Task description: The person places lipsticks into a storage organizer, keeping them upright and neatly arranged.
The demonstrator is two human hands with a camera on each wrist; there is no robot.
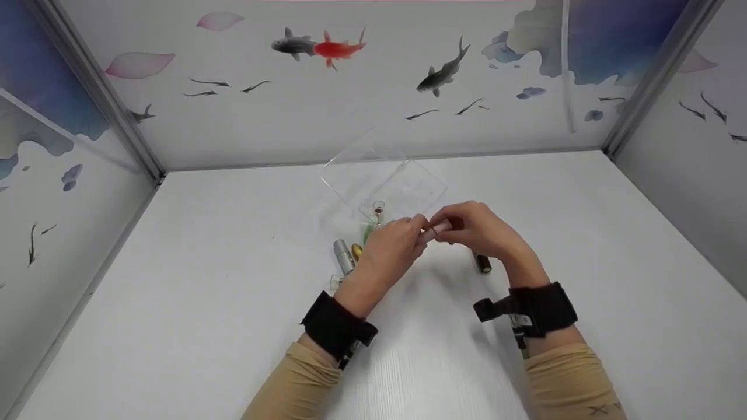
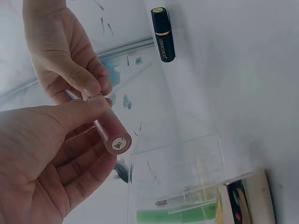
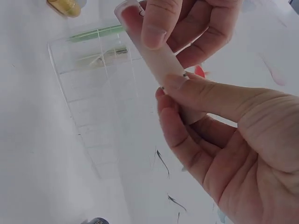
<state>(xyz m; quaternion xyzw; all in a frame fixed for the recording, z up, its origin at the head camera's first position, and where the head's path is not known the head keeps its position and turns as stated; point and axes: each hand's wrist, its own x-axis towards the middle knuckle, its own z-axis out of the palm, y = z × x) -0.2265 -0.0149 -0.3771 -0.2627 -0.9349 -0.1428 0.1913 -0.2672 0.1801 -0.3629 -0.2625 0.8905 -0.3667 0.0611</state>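
Note:
Both hands hold one slim, frosted pink lip-colour tube (image 2: pixel 112 130) above the table. My left hand (image 1: pixel 388 251) pinches its pink end between thumb and fingers; a round label shows on that end's base in the left wrist view. The paler end (image 3: pixel 161 63) runs into my right hand (image 1: pixel 481 230), whose thumb and fingers grip it. A thin dark line crosses the tube by the right thumb, where its two parts meet. On the table below the right hand lies a dark lipstick tube (image 1: pixel 482 262) with a gold band.
Beyond the hands sits a clear compartment box (image 3: pixel 58 74), with a green item (image 3: pixel 96 33) and a clear tube inside its near end. A silver tube (image 1: pixel 343 256) and a gold one (image 1: pixel 356 251) lie beside the left hand. Printed panels (image 1: pixel 373 105) wall the table's back and sides.

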